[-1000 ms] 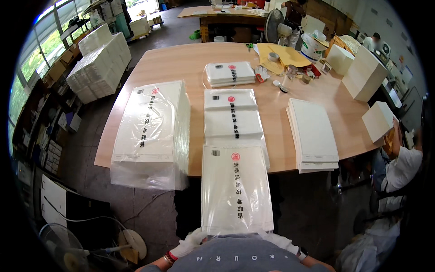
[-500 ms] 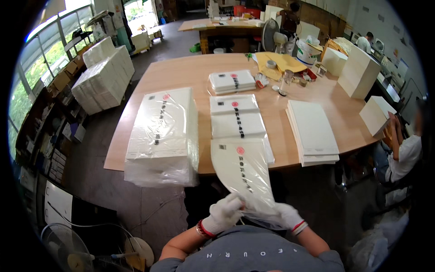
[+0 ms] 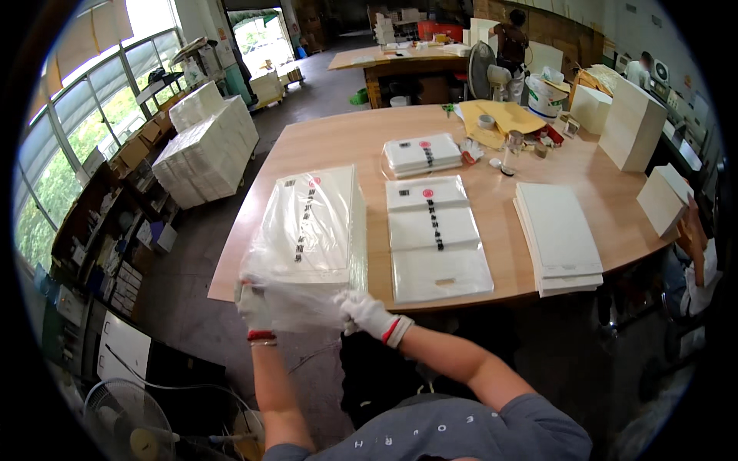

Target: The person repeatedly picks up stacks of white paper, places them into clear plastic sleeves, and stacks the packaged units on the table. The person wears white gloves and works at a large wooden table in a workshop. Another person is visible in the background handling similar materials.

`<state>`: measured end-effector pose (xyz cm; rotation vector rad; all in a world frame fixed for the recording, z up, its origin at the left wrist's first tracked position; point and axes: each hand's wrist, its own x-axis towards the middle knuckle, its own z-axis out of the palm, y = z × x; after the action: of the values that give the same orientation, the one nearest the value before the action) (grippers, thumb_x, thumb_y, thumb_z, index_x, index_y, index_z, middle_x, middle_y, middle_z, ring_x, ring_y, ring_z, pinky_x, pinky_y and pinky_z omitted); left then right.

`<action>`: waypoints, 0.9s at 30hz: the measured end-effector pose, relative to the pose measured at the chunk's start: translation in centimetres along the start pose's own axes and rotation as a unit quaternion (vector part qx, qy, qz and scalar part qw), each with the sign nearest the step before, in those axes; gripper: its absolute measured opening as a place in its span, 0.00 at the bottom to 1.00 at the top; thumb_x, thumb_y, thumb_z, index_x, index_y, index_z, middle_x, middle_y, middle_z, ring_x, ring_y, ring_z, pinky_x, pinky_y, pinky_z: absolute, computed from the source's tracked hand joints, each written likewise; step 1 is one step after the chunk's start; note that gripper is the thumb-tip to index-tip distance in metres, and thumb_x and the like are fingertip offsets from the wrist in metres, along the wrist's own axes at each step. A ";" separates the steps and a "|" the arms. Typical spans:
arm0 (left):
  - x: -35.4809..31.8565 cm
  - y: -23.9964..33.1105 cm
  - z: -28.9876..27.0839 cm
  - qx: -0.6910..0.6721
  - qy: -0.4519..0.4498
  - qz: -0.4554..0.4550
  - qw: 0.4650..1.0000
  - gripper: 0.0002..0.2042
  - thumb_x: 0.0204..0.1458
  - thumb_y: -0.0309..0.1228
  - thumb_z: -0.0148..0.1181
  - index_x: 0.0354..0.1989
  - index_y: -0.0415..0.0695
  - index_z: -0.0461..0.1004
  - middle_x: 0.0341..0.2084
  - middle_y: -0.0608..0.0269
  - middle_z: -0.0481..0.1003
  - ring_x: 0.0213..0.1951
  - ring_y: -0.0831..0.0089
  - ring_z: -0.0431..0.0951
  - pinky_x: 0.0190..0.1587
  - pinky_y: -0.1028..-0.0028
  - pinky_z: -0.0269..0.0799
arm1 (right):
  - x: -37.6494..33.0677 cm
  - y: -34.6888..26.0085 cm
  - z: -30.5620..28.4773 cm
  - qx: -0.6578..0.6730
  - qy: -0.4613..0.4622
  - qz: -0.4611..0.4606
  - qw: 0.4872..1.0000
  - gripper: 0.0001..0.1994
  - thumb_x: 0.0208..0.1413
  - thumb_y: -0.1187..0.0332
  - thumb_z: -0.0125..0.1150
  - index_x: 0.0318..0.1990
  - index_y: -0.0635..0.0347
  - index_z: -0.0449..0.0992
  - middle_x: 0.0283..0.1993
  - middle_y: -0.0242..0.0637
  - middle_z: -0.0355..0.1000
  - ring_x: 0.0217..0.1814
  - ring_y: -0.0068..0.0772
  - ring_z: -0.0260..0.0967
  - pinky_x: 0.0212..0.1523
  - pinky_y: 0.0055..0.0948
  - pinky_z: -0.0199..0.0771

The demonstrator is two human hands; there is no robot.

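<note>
At the left of the table stands a tall stack of white paper in clear printed plastic bags point(image 3: 315, 207). Both my hands, in white gloves, are at its near edge. My left hand point(image 3: 254, 303) pinches the loose plastic at the left corner, somewhat blurred. The right hand point(image 3: 367, 313) has its fingers closed on the other end of the same crumpled clear film point(image 3: 304, 303). To the right lie flat printed plastic bags point(image 3: 437, 265) with a handle slot at the near end. Further right is a pile of plain white paper point(image 3: 560, 234).
A bundle of folded bags point(image 3: 421, 154) sits behind the flat ones. Yellow paper point(image 3: 500, 119), a tape roll and a clear jar point(image 3: 511, 152) lie beyond. White blocks point(image 3: 632, 127) stand at the right, near another person's hands point(image 3: 696, 234). A fan point(image 3: 127, 419) is at lower left.
Both hands have moved left from the table's middle edge to the left stack. The bagged sheet they held over the flat bags now lies on that stack, its loose end still held.
</note>
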<state>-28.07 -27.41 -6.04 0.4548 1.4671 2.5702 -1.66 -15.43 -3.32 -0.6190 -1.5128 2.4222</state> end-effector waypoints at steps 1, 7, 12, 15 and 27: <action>0.8 -0.9 -2.1 -0.048 -0.089 -0.098 0.990 0.04 0.53 0.24 0.48 0.33 0.41 0.70 0.29 0.67 0.71 0.33 0.76 0.70 0.35 0.76 0.69 | 1.5 2.2 -1.1 0.019 -0.007 -0.036 0.999 0.12 0.59 0.68 0.46 0.48 0.62 0.66 0.22 0.28 0.63 0.18 0.21 0.62 0.24 0.22 0.70; -9.8 -7.0 -6.0 0.200 0.032 -0.096 0.975 0.07 0.55 0.31 0.47 0.34 0.45 0.72 0.27 0.67 0.71 0.30 0.75 0.70 0.34 0.72 0.68 | -5.2 6.5 -5.5 0.013 0.064 -0.014 0.998 0.18 0.61 0.60 0.46 0.54 0.62 0.63 0.33 0.36 0.69 0.31 0.26 0.70 0.33 0.27 0.76; -21.3 -12.6 2.6 0.434 -0.490 0.015 0.756 0.03 0.42 0.27 0.55 0.26 0.43 0.72 0.27 0.56 0.73 0.35 0.59 0.75 0.37 0.67 0.70 | -12.4 11.1 -11.3 0.040 0.122 0.096 0.987 0.18 0.60 0.61 0.49 0.53 0.64 0.64 0.36 0.37 0.70 0.31 0.24 0.70 0.33 0.26 0.76; -23.9 -12.4 13.7 0.332 -0.552 0.089 0.760 0.09 0.41 0.20 0.54 0.34 0.41 0.71 0.30 0.55 0.72 0.37 0.56 0.73 0.39 0.66 0.70 | -15.5 11.3 -13.9 0.029 0.205 0.115 0.972 0.18 0.60 0.64 0.48 0.54 0.65 0.63 0.37 0.38 0.69 0.31 0.25 0.70 0.34 0.27 0.77; -19.6 -20.9 26.8 0.473 -0.569 -0.016 0.673 0.08 0.47 0.33 0.53 0.29 0.42 0.73 0.22 0.51 0.73 0.26 0.57 0.72 0.31 0.65 0.68 | -15.9 7.6 -18.6 0.035 0.259 0.070 0.963 0.17 0.59 0.65 0.49 0.52 0.67 0.63 0.37 0.38 0.69 0.32 0.25 0.70 0.36 0.29 0.76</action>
<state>-1.14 -0.25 -14.93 1.6604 1.8704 0.6943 21.28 -10.23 -13.54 -1.2612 -1.1900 2.1507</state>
